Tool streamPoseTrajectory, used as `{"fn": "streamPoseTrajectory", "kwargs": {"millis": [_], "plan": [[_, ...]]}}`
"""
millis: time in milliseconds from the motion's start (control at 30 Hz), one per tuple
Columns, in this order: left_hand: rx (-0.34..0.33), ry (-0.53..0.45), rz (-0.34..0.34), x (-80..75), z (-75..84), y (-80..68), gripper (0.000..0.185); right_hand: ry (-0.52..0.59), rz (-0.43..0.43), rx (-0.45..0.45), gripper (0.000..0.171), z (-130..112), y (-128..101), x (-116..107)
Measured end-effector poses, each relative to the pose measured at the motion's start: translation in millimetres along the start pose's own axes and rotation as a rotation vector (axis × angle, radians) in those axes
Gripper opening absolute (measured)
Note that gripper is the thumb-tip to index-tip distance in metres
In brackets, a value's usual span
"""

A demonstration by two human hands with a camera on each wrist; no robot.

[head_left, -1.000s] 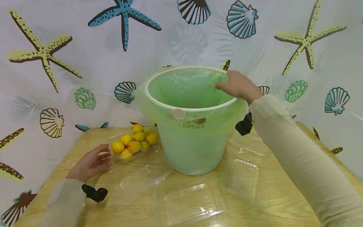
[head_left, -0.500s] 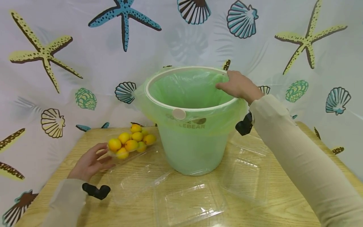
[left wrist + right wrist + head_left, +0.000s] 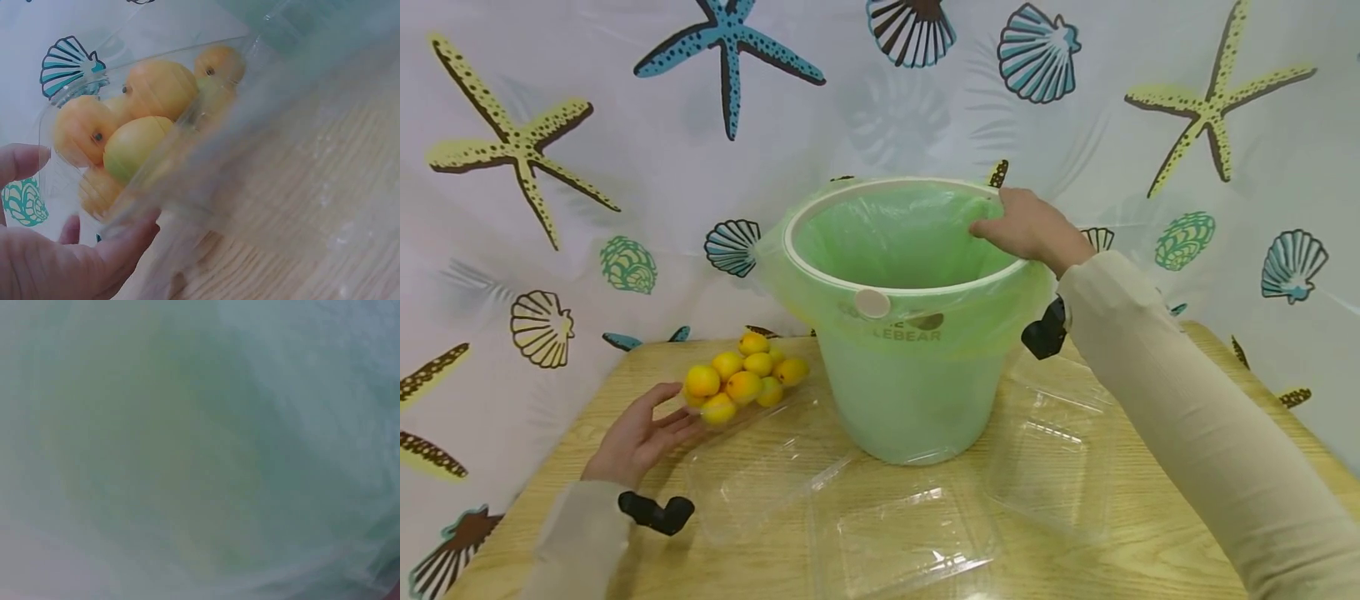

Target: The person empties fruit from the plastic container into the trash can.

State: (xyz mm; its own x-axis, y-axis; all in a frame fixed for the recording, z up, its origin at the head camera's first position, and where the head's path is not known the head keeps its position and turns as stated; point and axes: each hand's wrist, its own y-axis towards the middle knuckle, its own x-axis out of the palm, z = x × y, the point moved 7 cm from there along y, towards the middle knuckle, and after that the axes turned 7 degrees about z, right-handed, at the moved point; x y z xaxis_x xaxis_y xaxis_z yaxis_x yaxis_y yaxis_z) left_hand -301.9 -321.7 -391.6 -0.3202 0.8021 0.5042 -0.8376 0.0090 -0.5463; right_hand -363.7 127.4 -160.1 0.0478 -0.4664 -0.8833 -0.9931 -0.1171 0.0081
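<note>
My left hand [image 3: 643, 437] holds the left end of a clear plastic box [image 3: 45, 128] of small yellow-orange fruits [image 3: 743, 387]. In the left wrist view the thumb lies at the side wall and other fingers reach under the base. The fruits [image 3: 137, 150] are round to oval, and some have a dark spot. Over at the right rim of a pale green bucket [image 3: 910, 408], my right hand [image 3: 1033, 229] grips the edge, thumb inside. A thin green bag [image 3: 887, 225] lines the bucket and folds over its rim. Blurred green film [image 3: 187, 456] fills the right wrist view.
Clear plastic trays or lids lie around the bucket's foot: one tray [image 3: 902, 533] in front, another [image 3: 1045, 467] at the right, a third clear piece [image 3: 760, 483] at the left. Behind the wooden table [image 3: 1150, 533] hangs a seashell-print curtain [image 3: 895, 117].
The box of fruits has shifted a little left, and my left fingers have come further beneath it. The right hand and bucket stay put.
</note>
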Motion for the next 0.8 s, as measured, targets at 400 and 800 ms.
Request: {"fn": "streamPoseTrajectory", "kwargs": {"millis": [400, 800], "plan": [[0.058, 0.146, 0.041, 1.1, 3.1, -0.3, 0.040, -0.006, 0.020, -0.024, 0.077, -5.0, 1.9, -3.2], [0.061, 0.115, 0.083, -5.3, 1.0, -0.2, 0.067, 0.004, 0.034, -0.043, 0.076, -6.3, 1.0, -0.9]]}}
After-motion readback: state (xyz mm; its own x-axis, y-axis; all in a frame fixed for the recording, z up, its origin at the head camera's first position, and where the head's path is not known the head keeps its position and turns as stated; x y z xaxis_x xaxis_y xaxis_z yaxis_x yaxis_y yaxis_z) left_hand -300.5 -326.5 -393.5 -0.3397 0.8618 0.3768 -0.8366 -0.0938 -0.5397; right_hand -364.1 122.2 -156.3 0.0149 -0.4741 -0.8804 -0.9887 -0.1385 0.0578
